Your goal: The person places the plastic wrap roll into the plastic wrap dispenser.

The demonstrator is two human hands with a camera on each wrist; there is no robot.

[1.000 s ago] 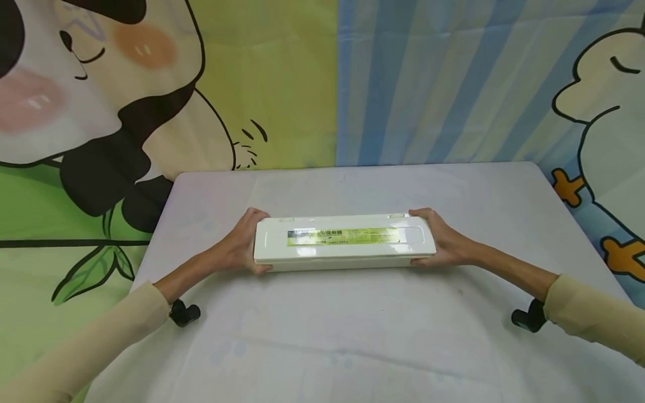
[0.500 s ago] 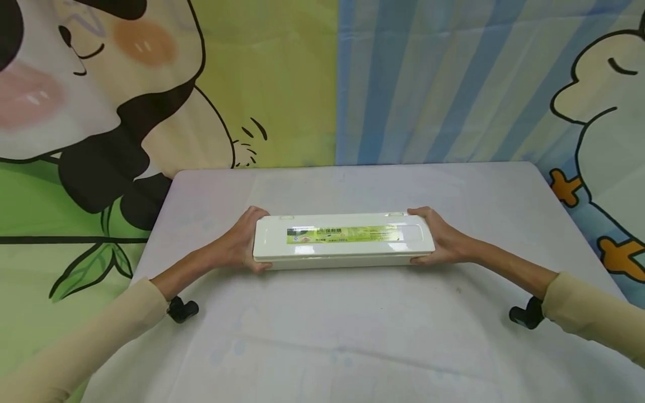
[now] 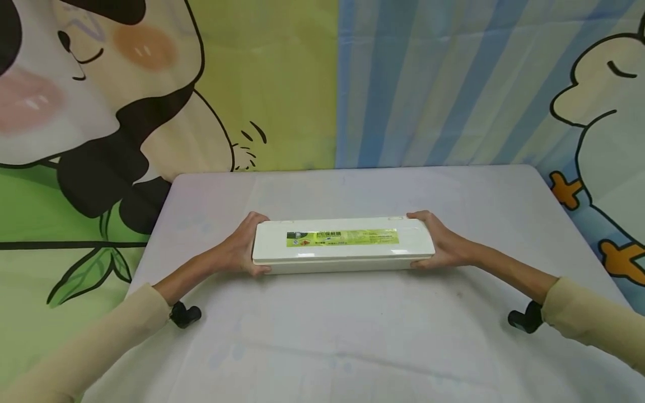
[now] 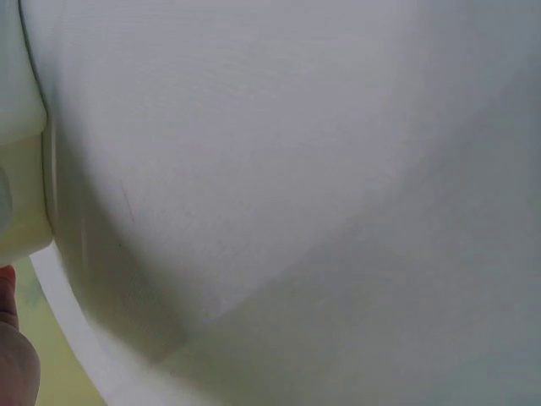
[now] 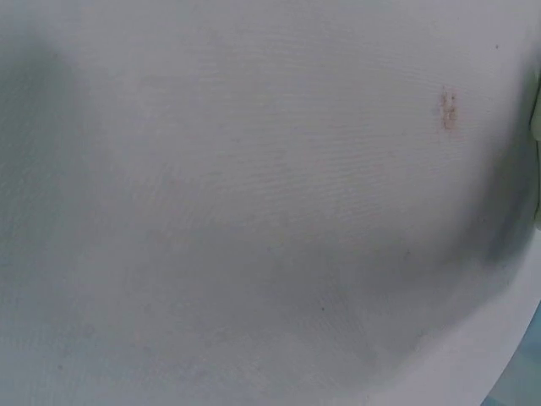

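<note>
A long white cling film box [image 3: 342, 253] lies crosswise at the middle of the table, its lid down and a yellow-green label [image 3: 342, 238] on top. At its left end, my left hand [image 3: 241, 246] grips it with the thumb on the near side and fingers at the far edge. The right end is gripped in the same way by my right hand [image 3: 443, 245]. In the left wrist view, a corner of the box [image 4: 21, 194] shows at the left edge, with part of my left hand [image 4: 17, 364] below it. The palms hide both box ends.
A white cloth [image 3: 363, 324] covers the table, with faint creases and small stains. Behind it hangs a cartoon-printed backdrop [image 3: 282, 84] in green, yellow and blue stripes. A black wrist mount [image 3: 185, 314] sticks out from the left cuff, another [image 3: 526, 317] from the right.
Both hands keep their grip on the ends of the cling film box, which stays in place. Only the head view shifts slightly up and down.
</note>
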